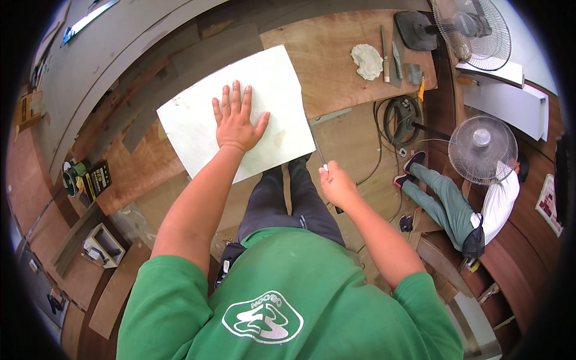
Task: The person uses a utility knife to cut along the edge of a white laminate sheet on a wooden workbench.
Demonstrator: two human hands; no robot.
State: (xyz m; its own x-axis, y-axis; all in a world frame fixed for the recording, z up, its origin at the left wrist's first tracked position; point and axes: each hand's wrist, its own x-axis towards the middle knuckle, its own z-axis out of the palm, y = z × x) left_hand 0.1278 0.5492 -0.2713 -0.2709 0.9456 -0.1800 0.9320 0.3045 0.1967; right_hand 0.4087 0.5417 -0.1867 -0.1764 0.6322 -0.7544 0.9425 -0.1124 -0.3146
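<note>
My left hand lies flat, fingers spread, on a pale white rectangular sheet that rests on wooden boards. My right hand hangs beside my legs, to the right of the sheet's near edge, with its fingers closed on a small white object whose kind I cannot tell. My dark trousers and shoes stand just below the sheet.
A plywood board lies beyond the sheet with a crumpled white cloth and hand tools on it. Two standing fans stand at right, near a person sitting on the floor. Cables coil nearby. Boxes sit left.
</note>
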